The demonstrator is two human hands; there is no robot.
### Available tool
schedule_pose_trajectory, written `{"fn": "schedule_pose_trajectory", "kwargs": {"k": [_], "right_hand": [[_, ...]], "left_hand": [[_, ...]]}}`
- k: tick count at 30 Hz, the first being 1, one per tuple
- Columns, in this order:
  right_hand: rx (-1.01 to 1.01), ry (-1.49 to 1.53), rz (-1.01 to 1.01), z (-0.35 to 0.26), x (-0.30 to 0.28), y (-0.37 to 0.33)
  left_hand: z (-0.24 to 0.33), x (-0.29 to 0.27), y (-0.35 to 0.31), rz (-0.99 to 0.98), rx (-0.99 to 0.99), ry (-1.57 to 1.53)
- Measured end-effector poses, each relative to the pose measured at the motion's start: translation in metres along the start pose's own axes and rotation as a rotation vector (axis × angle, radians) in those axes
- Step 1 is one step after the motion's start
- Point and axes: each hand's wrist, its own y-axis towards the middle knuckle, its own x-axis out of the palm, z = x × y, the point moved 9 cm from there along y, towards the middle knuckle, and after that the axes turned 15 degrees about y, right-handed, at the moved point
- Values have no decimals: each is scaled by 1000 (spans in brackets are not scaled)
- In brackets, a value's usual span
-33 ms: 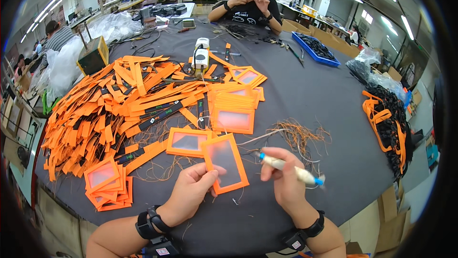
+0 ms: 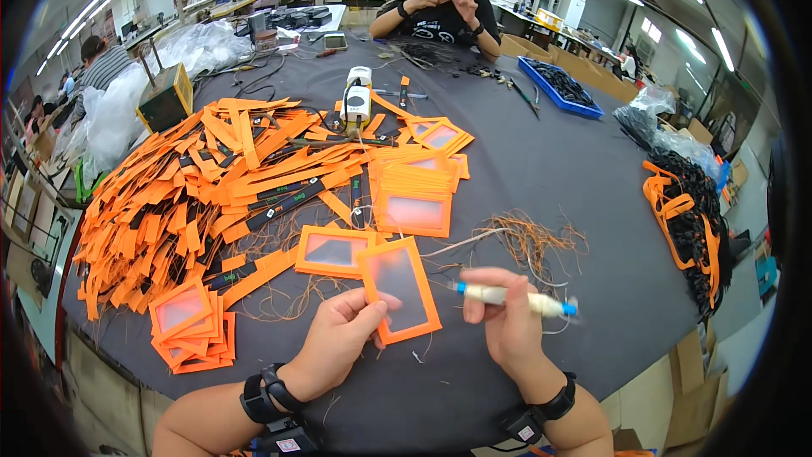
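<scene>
My left hand (image 2: 345,328) pinches the lower left edge of an orange-bordered clear plastic window panel (image 2: 404,288), thumb on top. The panel is tilted, and its upper left corner overlaps another such panel (image 2: 334,251) lying on the table. My right hand (image 2: 514,334) grips a white pen-shaped tool (image 2: 545,305) with blue ends and a pale cord. A thin tip points left toward the panel's right edge, apart from it. A stack of matching panels (image 2: 414,212) lies just beyond, and a smaller pile (image 2: 193,339) sits at the near left.
A large heap of orange strips (image 2: 194,195) covers the table's left side. Loose orange threads (image 2: 533,241) lie beyond my right hand. A white power device (image 2: 356,102), a blue tray (image 2: 560,87) and black-and-orange straps (image 2: 689,229) stand around. Across the table sits another person (image 2: 444,13).
The tool in my right hand has tilted slightly, its left tip a little lower and its rear end a little higher. My left hand and the panel stay in place.
</scene>
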Motion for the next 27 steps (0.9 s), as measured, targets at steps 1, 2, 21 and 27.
{"fn": "schedule_pose_trajectory", "kwargs": {"k": [1, 2, 21, 27], "right_hand": [[29, 39, -7, 4, -2, 0], [58, 78, -14, 10, -4, 1], [173, 104, 135, 26, -11, 1], [159, 126, 145, 24, -11, 1]], "left_hand": [[-1, 0, 1, -1, -3, 5], [-2, 1, 1, -2, -6, 10], [-2, 1, 1, -16, -26, 41], [-2, 1, 1, -22, -24, 39]]}}
